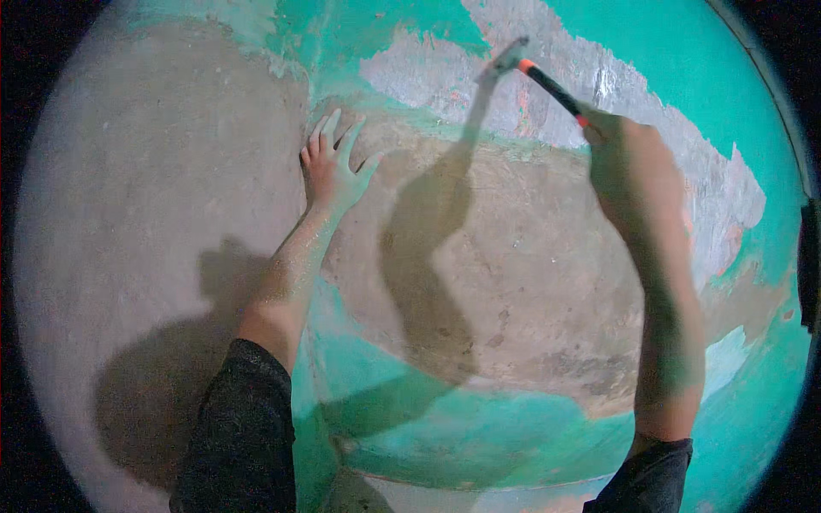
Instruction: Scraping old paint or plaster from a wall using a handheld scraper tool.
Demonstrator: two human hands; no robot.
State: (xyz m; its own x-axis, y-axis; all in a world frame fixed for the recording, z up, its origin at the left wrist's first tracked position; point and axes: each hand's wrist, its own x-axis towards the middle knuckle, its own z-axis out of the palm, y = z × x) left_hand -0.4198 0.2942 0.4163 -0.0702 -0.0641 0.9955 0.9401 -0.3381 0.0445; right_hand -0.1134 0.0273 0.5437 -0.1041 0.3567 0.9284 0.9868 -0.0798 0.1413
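Observation:
My right hand (629,158) grips the black and orange handle of a hammer (552,90), raised at the upper right. Its grey metal head is in front of a whitish bare patch (573,77) on the wall, amid green paint; I cannot tell whether it touches. To the left, my left hand (335,167) rests with fingers spread on the wall beside the corner line, holding nothing. Pale dust covers parts of the left hand and forearm.
Brown bare plaster (530,265) fills the middle of the wall. Green paint (479,432) remains below it, with a ledge-like edge (479,486) along the bottom. A grey-brown wall (145,205) stands at the left. A dark object (808,265) sits at the right rim.

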